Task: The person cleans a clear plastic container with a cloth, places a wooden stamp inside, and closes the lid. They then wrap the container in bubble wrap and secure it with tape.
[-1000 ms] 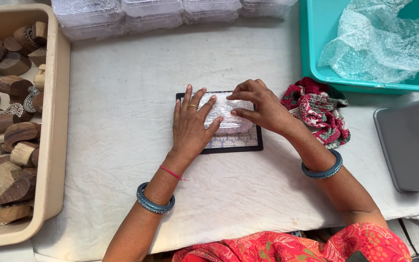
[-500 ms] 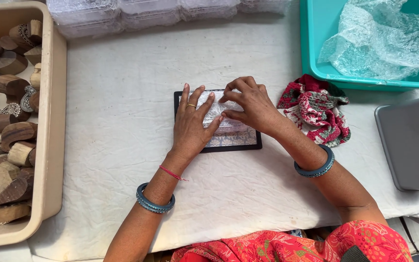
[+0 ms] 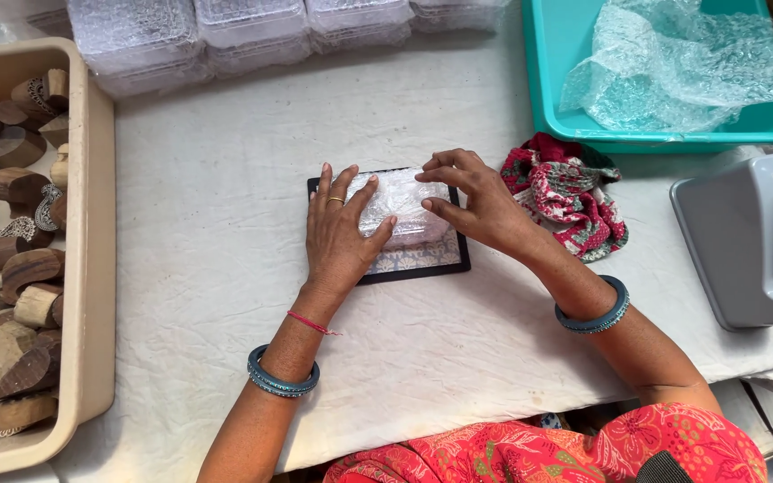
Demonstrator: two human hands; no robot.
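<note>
A small bundle wrapped in clear bubble wrap (image 3: 402, 206) lies on a dark-framed flat board with a blue-white pattern (image 3: 422, 259) in the middle of the white cloth. My left hand (image 3: 340, 228) lies flat across the bundle's left side, fingers spread, pressing it down. My right hand (image 3: 471, 199) rests on the bundle's right side, thumb and fingertips pinching the wrap's edge.
A beige tray (image 3: 91, 268) full of carved wooden blocks (image 3: 11, 268) stands at the left. A teal bin (image 3: 574, 98) holding bubble wrap (image 3: 673, 63) is at the back right, a red patterned cloth (image 3: 570, 192) beside it. A grey tape dispenser (image 3: 753, 241) sits right; clear boxes (image 3: 252, 27) line the back.
My right hand's fingers have curled in and shifted slightly left on the wrap. My left hand has stayed flat on the bundle.
</note>
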